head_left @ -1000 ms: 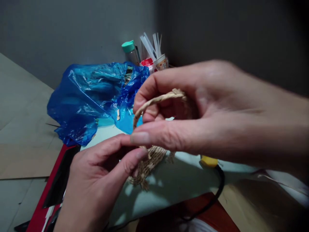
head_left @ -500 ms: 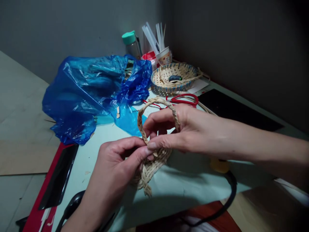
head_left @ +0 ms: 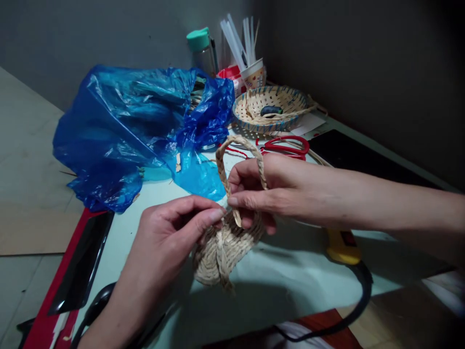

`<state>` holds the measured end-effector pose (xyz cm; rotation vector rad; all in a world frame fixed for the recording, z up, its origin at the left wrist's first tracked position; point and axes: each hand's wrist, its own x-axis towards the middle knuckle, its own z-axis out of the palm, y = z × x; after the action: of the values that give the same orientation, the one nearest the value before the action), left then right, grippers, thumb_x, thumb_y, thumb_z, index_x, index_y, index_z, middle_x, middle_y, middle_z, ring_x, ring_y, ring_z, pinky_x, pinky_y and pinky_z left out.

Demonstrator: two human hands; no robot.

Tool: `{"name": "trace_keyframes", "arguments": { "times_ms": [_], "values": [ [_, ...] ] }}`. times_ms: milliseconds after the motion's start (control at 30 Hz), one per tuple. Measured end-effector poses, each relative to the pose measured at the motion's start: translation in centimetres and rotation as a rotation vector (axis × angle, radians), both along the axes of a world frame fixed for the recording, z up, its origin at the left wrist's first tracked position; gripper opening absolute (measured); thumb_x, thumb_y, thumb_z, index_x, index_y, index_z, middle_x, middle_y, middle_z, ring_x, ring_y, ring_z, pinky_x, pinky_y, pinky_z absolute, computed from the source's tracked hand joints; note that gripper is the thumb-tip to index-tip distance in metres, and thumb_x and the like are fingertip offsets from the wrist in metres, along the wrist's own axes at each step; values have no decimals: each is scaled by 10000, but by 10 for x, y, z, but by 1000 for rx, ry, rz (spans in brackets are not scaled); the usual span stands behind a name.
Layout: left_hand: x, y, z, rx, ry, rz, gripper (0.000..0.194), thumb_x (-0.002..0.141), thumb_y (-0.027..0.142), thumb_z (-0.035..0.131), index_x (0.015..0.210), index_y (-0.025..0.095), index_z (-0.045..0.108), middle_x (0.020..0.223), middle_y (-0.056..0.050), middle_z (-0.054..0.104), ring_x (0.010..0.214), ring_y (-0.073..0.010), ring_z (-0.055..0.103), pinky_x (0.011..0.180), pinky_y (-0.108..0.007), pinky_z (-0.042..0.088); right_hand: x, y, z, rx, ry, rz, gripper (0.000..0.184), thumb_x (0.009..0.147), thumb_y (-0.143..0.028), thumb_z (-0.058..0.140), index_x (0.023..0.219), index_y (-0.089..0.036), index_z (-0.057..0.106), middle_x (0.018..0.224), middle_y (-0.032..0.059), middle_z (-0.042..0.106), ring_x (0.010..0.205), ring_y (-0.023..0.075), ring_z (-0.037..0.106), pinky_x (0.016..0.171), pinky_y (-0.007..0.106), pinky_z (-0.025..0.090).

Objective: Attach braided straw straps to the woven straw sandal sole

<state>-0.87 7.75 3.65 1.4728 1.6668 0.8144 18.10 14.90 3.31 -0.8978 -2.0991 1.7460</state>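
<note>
A small woven straw basket (head_left: 218, 249) rests on the pale table (head_left: 290, 286) at the centre. Its braided handle (head_left: 223, 167) arches up from the body. My left hand (head_left: 170, 237) pinches the basket's near rim with thumb and forefinger. My right hand (head_left: 265, 191) reaches in from the right; its fingers are curled round the braided handle and its thumb presses the handle's end against the rim. Both hands meet at the same spot on the rim.
A crumpled blue plastic bag (head_left: 134, 126) lies at the back left. Behind are a woven tray (head_left: 271, 109), red scissors (head_left: 286, 145), a cup of white sticks (head_left: 252, 72) and a green-capped bottle (head_left: 201, 46). A yellow tool with a black cord (head_left: 341, 247) lies at the right.
My hands and the basket have moved away from the camera and down toward the table. The right hand has shifted along the handle toward the rim. The tray and scissors have come into view.
</note>
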Motion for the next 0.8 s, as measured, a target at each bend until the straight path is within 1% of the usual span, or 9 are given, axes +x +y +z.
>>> {"name": "trace_keyframes", "arguments": {
  "times_ms": [67, 100, 167, 233, 300, 400, 533, 667, 800],
  "values": [
    [-8, -1, -2, 74, 108, 16, 70, 787, 281, 703, 773, 252, 765, 743, 52, 737, 655, -113, 587, 606, -207, 432, 0, 3, -4, -66, 25, 11, 115, 920, -177, 512, 808, -200, 502, 750, -14, 665, 630, 114, 633, 588, 230, 546],
    [-12, -2, -4, 103, 168, 8, 64, 794, 283, 700, 796, 258, 759, 798, 50, 746, 713, -127, 608, 644, -216, 440, -1, 4, -6, -55, 19, 6, 128, 906, -157, 520, 792, -203, 488, 738, -16, 657, 638, 119, 634, 605, 239, 548],
    [-21, -3, -11, 107, 265, -34, 70, 813, 295, 684, 830, 268, 746, 882, 42, 745, 793, -149, 625, 684, -237, 441, -2, 6, -10, 47, -41, -17, 134, 860, -136, 565, 772, -207, 493, 714, -25, 632, 646, 125, 621, 586, 228, 520],
    [-26, -3, -19, 72, 312, -93, 95, 829, 311, 667, 879, 275, 739, 918, 34, 722, 785, -151, 617, 679, -255, 434, -3, 7, -12, 183, -125, -29, 124, 807, -136, 618, 769, -209, 525, 698, -32, 617, 632, 128, 597, 535, 217, 475],
    [-28, -2, -24, 41, 324, -136, 134, 833, 322, 657, 928, 269, 736, 917, 22, 697, 726, -146, 598, 667, -272, 430, -5, 8, -13, 302, -179, -24, 117, 768, -140, 646, 765, -213, 554, 682, -38, 610, 620, 129, 579, 503, 217, 432],
    [-25, 0, -27, 37, 330, -179, 193, 820, 324, 642, 957, 227, 739, 884, -5, 677, 662, -149, 580, 656, -293, 436, -9, 8, -13, 382, -183, 8, 93, 755, -144, 640, 756, -221, 587, 674, -46, 616, 613, 124, 565, 483, 223, 384],
    [-23, 1, -28, 49, 339, -247, 222, 843, 302, 595, 988, 216, 738, 897, -23, 674, 682, -161, 586, 654, -297, 446, -15, 8, -12, 394, -197, 29, 56, 756, -170, 640, 758, -223, 657, 691, -32, 647, 637, 130, 576, 474, 230, 344],
    [-24, 0, -31, 66, 330, -244, 182, 859, 297, 609, 978, 227, 726, 869, -10, 663, 689, -157, 582, 640, -282, 444, -18, 11, -17, 419, -161, 12, 67, 770, -182, 634, 743, -213, 687, 678, -20, 665, 644, 134, 585, 481, 233, 342],
    [-24, 0, -35, 48, 323, -239, 164, 875, 287, 607, 966, 230, 731, 955, -30, 689, 851, -192, 642, 697, -289, 457, -21, 14, -23, 432, -135, 12, 76, 753, -173, 640, 745, -213, 704, 678, -27, 677, 640, 128, 585, 497, 232, 357]
  ]
}}
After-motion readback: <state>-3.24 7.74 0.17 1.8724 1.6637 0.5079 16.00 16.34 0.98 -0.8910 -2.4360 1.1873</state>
